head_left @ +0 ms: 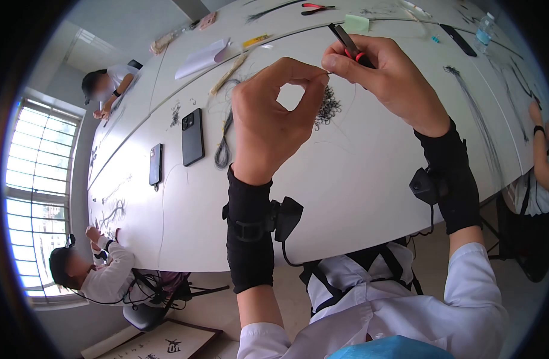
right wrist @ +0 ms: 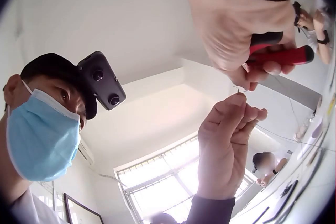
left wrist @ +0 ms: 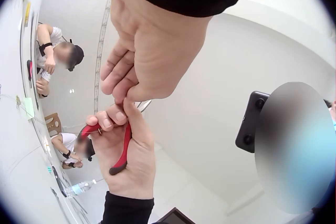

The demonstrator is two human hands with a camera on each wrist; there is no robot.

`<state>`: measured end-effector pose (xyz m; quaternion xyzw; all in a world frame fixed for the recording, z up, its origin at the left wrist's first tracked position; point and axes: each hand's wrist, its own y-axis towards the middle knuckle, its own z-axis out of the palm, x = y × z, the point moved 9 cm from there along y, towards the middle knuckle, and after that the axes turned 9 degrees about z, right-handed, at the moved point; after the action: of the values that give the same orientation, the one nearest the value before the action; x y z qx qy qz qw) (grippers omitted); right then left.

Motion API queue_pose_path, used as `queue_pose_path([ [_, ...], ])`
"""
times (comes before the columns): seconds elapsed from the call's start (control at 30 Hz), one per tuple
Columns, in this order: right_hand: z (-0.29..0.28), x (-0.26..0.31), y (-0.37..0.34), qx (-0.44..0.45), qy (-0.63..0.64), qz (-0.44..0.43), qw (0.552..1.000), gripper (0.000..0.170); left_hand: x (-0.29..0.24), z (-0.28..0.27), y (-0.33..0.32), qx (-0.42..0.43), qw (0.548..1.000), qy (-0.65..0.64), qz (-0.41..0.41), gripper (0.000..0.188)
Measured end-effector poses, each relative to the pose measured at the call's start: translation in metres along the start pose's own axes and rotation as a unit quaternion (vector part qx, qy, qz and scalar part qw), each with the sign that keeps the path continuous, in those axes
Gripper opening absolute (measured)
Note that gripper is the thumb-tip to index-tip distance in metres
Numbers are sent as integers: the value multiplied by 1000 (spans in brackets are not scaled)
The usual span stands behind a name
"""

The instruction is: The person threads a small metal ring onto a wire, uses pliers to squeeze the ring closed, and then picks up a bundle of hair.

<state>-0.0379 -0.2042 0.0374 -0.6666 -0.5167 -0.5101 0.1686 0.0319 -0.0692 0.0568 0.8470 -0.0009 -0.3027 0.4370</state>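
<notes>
In the head view, my left hand (head_left: 271, 113) pinches a short thin dark wire (head_left: 328, 73) between thumb and forefinger, the other fingers loosely bent. Right beside it, my right hand (head_left: 400, 78) brings its thumb and fingertip to the same wire, with pliers (head_left: 345, 42) held in its fingers. The pliers' metal nose points up and left; their red and black handles (right wrist: 286, 57) show in the right wrist view. Beneath the hands on the white table (head_left: 358, 173) lies a pile of small bent dark wire pieces (head_left: 330, 109), partly behind my left hand.
Left of the hands lie a coil of dark wire (head_left: 223, 146) and two phones (head_left: 192, 137). Long wires (head_left: 475, 113) stretch along the right side. Farther back are a green note (head_left: 356, 23), other pliers (head_left: 316, 8) and a water bottle (head_left: 484, 31). Other people sit around the table.
</notes>
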Motion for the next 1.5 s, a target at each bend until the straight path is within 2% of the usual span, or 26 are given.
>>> queue_pose_path([
  [0.1, 5, -3, -1, 40, 31, 43, 998, 29, 4, -6, -1, -44, 999, -6, 1, 7],
  [0.2, 12, -2, -3, 39, 47, 19, 998, 26, 7, -10, -2, -74, 997, -24, -14, 9],
  [0.27, 12, 3, -6, 57, 54, 42, 996, 25, 12, -11, -2, -94, 994, -43, -25, 10],
  [0.37, 12, 7, -11, 36, 99, 56, 993, 24, 12, -10, 0, -118, 992, -35, 27, 8],
  [0.4, 11, 7, -12, 21, 120, 57, 991, 24, 12, -12, -1, -131, 990, -38, 24, 9],
  [0.5, 24, -2, -14, 93, 222, 97, 966, 32, 13, -15, -3, -157, 986, -48, 9, 9],
  [0.6, 31, -3, -14, 104, 254, 117, 954, 31, 21, -12, -6, -166, 982, -83, -34, 9],
  [0.77, 30, -8, -10, 58, 248, 86, 963, 25, 32, -1, -12, -188, 943, -237, -137, 12],
  [1.07, 24, -8, -9, 12, 248, 70, 966, 21, 50, 18, -19, -175, 867, -419, -203, 14],
  [1.2, 20, -10, -8, 5, 231, 71, 970, 22, 50, 22, -19, -159, 858, -438, -215, 14],
  [1.3, 11, 3, -10, -37, 166, 23, 985, 24, 48, 23, -18, -149, 857, -442, -218, 14],
  [1.5, 4, 2, -11, -48, 119, 42, 991, 23, 44, 26, -16, -129, 862, -436, -223, 13],
])
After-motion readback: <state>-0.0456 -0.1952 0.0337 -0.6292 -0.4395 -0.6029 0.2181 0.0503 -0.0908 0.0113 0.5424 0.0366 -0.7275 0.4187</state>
